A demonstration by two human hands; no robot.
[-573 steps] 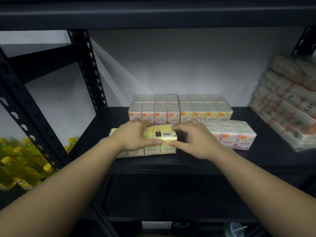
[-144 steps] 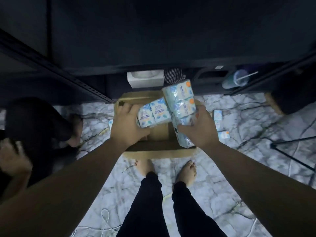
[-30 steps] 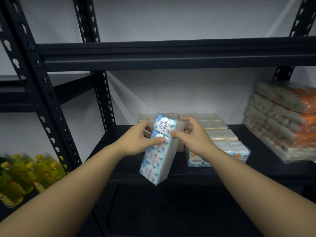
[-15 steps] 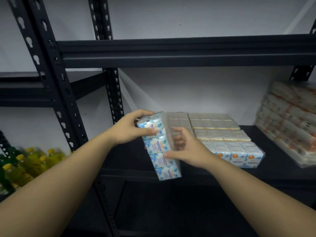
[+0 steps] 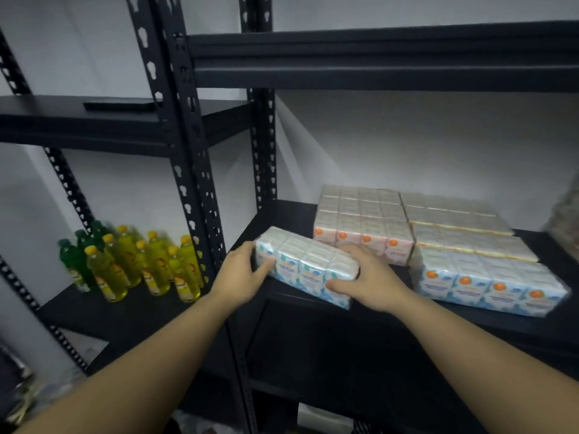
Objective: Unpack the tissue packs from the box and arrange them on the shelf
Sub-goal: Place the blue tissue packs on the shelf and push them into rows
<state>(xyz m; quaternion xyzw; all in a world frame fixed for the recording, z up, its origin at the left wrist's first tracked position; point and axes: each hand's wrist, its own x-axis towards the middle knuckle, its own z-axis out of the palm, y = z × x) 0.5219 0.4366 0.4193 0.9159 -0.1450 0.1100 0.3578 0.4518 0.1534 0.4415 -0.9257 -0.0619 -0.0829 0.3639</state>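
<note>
A blue-and-white tissue pack [image 5: 305, 264] lies flat at the front left of the black shelf [image 5: 391, 311], its right end slightly past the front edge. My left hand [image 5: 239, 272] grips its left end and my right hand [image 5: 365, 275] grips its right end. Behind it stands a pink tissue pack [image 5: 360, 223]. To the right lies another blue pack with orange dots [image 5: 488, 278], with yellow packs [image 5: 457, 223] behind it. The box is out of view.
A black upright post [image 5: 188, 151] stands just left of the shelf. On the neighbouring lower shelf stand several yellow and green bottles [image 5: 138, 261]. A wrapped bundle [image 5: 564, 217] shows at the right edge. Another shelf board [image 5: 376, 54] runs overhead.
The blue pack was held upright in the air in front of the shelf; now it is turned flat and lowered onto the shelf's front left. Both hands still hold it. The view shifted left.
</note>
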